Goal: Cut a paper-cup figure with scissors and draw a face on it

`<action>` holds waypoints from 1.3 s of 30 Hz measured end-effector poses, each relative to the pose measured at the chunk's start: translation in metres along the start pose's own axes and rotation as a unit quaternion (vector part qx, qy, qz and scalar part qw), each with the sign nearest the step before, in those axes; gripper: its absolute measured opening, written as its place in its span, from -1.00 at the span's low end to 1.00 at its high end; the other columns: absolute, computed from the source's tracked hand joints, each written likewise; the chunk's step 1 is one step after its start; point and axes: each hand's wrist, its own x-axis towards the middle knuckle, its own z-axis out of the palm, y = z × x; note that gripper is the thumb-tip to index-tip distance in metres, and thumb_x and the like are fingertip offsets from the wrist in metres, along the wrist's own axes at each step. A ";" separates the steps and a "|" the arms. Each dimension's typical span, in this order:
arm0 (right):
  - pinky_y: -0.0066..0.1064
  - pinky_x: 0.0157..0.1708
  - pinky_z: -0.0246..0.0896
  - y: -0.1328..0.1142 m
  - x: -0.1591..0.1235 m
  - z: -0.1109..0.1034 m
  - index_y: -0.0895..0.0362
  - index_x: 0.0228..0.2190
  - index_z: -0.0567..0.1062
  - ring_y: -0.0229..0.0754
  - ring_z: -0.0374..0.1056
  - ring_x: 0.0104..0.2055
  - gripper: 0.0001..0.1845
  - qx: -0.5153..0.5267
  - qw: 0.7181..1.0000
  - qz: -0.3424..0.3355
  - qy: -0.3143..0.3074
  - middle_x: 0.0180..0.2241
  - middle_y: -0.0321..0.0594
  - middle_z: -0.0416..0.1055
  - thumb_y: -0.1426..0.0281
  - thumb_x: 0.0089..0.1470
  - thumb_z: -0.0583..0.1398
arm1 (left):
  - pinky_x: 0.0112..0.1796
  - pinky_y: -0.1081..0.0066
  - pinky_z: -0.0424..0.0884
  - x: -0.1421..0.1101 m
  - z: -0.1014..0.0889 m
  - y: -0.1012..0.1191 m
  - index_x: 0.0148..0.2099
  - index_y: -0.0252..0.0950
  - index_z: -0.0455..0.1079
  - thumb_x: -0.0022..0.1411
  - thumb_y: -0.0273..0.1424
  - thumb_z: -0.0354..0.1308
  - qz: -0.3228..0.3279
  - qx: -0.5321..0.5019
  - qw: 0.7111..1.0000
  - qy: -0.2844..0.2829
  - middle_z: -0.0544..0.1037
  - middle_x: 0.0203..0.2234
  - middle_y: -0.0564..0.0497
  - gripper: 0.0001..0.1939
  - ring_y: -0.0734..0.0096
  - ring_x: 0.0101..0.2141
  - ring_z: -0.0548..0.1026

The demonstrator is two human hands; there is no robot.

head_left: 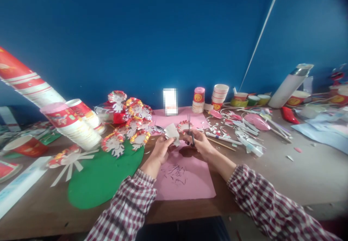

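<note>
My left hand [164,147] pinches a small piece of white paper [172,131] between thumb and fingers. In my right hand [200,142] is a pair of scissors [190,127], blades pointing up and away from me, a little to the right of the paper. Whether the blades are parted is hard to make out. Both hands are over a pink sheet [187,179] with dark scribbled marks. Just beyond them lies a red-and-white ring-shaped paper craft [183,125].
Paper-cup crafts [112,143] and a green sheet [108,175] lie left, near leaning stacked cups [73,125]. Cup stacks [219,96] stand at the back. Paper scraps [225,128], a wooden stick [221,144] and a white flask [289,85] are on the right.
</note>
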 end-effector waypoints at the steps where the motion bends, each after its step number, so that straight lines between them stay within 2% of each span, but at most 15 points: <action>1: -0.48 -0.50 0.18 -0.001 0.000 0.000 0.14 -0.20 0.46 -0.27 0.31 -0.42 -0.56 -0.001 1.000 0.002 0.010 -0.40 -0.23 0.44 0.21 -0.12 0.36 | -0.43 0.39 0.41 -0.001 0.001 0.000 -0.30 -0.36 0.44 -0.20 -0.40 0.38 -0.006 0.001 1.000 0.004 0.53 -0.47 -0.02 -0.66 0.37 -0.47 0.49; 4: -0.48 -0.50 0.18 -0.005 -0.001 0.001 0.12 -0.23 0.47 -0.26 0.32 -0.42 -0.58 -0.003 0.999 -0.001 0.032 -0.43 -0.26 0.44 0.22 -0.15 0.36 | -0.42 0.33 0.44 -0.002 0.003 0.001 -0.36 -0.39 0.43 -0.25 -0.42 0.40 -0.012 0.015 1.000 0.008 0.52 -0.51 -0.04 -0.66 0.30 -0.45 0.50; 8: -0.47 -0.47 0.20 -0.008 -0.002 0.002 0.10 -0.21 0.47 -0.23 0.36 -0.37 -0.57 -0.009 0.999 -0.010 0.032 -0.39 -0.24 0.45 0.22 -0.15 0.36 | -0.39 0.30 0.46 -0.001 0.002 0.000 -0.31 -0.39 0.43 -0.27 -0.41 0.42 -0.018 0.039 0.999 -0.014 0.54 -0.47 -0.06 -0.60 0.26 -0.43 0.51; 14: -0.49 -0.48 0.18 -0.007 -0.001 0.002 0.13 -0.20 0.49 -0.24 0.35 -0.37 -0.58 -0.031 0.999 -0.026 0.022 -0.36 -0.22 0.46 0.22 -0.13 0.35 | -0.46 0.38 0.41 0.000 0.000 -0.002 -0.22 -0.36 0.41 -0.23 -0.42 0.40 -0.008 0.064 0.997 -0.042 0.55 -0.43 -0.05 -0.56 0.36 -0.49 0.49; 18: -0.50 -0.49 0.18 -0.005 0.000 0.001 0.13 -0.20 0.48 -0.24 0.34 -0.38 -0.58 -0.032 0.999 -0.030 0.025 -0.44 -0.26 0.43 0.21 -0.12 0.34 | -0.46 0.38 0.41 -0.002 0.003 0.000 -0.27 -0.37 0.42 -0.27 -0.43 0.41 -0.020 0.055 0.998 -0.014 0.53 -0.48 -0.03 -0.57 0.36 -0.50 0.48; 23: -0.50 -0.47 0.16 -0.004 0.000 0.001 0.12 -0.21 0.49 -0.26 0.33 -0.38 -0.58 -0.027 0.999 -0.030 0.018 -0.39 -0.25 0.44 0.21 -0.13 0.35 | -0.52 0.39 0.38 -0.003 0.005 0.003 -0.29 -0.38 0.44 -0.26 -0.41 0.41 -0.028 0.047 0.998 -0.008 0.46 -0.58 0.04 -0.60 0.41 -0.55 0.42; 33: -0.51 -0.61 -0.05 -0.002 -0.001 -0.001 0.15 -0.17 0.47 -0.36 0.14 -0.56 -0.54 -0.043 0.999 -0.019 -0.011 -0.53 -0.35 0.33 0.17 -0.08 0.32 | -0.46 0.46 0.41 0.004 -0.002 0.003 -0.30 -0.34 0.47 -0.19 -0.45 0.36 -0.010 -0.010 1.000 0.020 0.52 -0.41 -0.03 -0.70 0.47 -0.46 0.43; 39: -0.46 -0.49 0.10 -0.003 -0.003 0.003 0.19 -0.18 0.48 -0.30 0.23 -0.46 -0.53 -0.053 0.997 -0.039 -0.032 -0.49 -0.29 0.36 0.19 -0.11 0.33 | -0.43 0.47 0.41 0.005 -0.005 0.003 -0.29 -0.34 0.48 -0.16 -0.45 0.35 -0.016 -0.024 0.999 0.026 0.52 -0.44 0.00 -0.72 0.49 -0.46 0.44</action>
